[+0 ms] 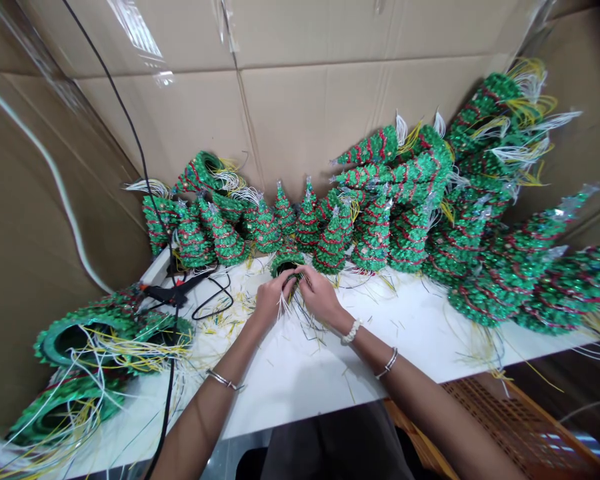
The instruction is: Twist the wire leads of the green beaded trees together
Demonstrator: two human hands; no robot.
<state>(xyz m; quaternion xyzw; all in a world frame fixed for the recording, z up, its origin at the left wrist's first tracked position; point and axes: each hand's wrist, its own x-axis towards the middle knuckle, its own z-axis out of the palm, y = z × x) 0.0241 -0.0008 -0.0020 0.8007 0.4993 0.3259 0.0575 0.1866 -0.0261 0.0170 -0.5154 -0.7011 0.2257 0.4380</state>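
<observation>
A small artificial Christmas tree (289, 257) lies with its hollow dark base facing me, in the middle of the white table. My left hand (271, 295) is at the left of that opening, fingers closed, with thin white wires (281, 305) coming out below its fingertips. My right hand (319, 291) meets it from the right at the rim, its thumb and fingers pinched together. Whatever is between the right fingertips is too small and hidden to make out. Loose dark wires trail onto the table just under both hands.
Green trees with red garlands (373, 233) stand and lie along the cardboard wall (300, 120). Hollow trees (75, 333) with white and yellow wires lie at left. A black glue gun (173, 292) and hanging black cable (139, 143) are nearby. An orange basket (520, 427) stands below right.
</observation>
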